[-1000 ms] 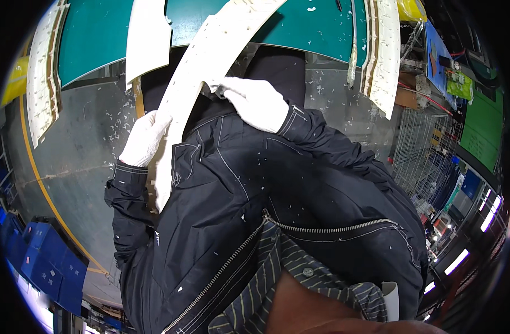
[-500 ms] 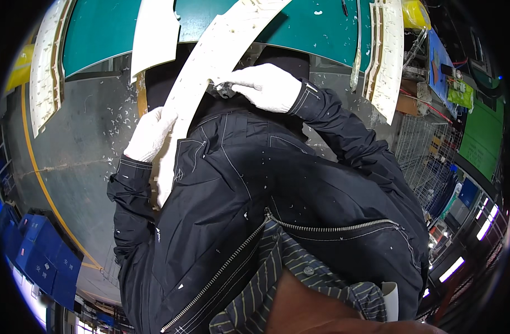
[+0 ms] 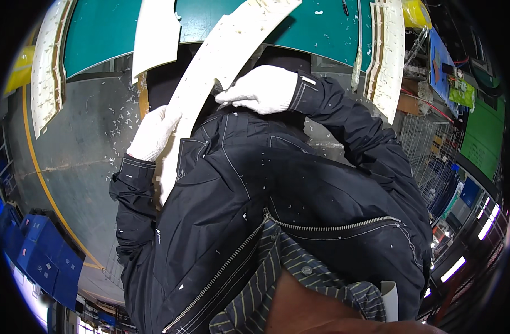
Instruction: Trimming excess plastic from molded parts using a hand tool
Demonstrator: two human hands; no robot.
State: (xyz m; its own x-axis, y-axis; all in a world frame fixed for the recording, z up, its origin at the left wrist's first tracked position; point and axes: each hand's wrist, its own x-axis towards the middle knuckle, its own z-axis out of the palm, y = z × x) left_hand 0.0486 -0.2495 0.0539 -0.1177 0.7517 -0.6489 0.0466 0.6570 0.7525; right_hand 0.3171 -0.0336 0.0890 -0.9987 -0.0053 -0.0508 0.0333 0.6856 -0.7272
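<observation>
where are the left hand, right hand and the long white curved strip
left hand (image 3: 153, 133), head view, back of the white glove
right hand (image 3: 261, 89), head view, back of the white glove
long white curved strip (image 3: 221, 58), head view, its upper middle

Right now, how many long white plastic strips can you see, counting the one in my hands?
4: the curved strip held by both gloved hands, a shorter piece on the green bench, and ribbed ones at the left edge and right edge. More may be hidden.

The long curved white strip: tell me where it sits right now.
In the head view, the long curved white strip runs diagonally from the green-topped bench toward the jacket, held between the gloved left hand and right hand.
</observation>
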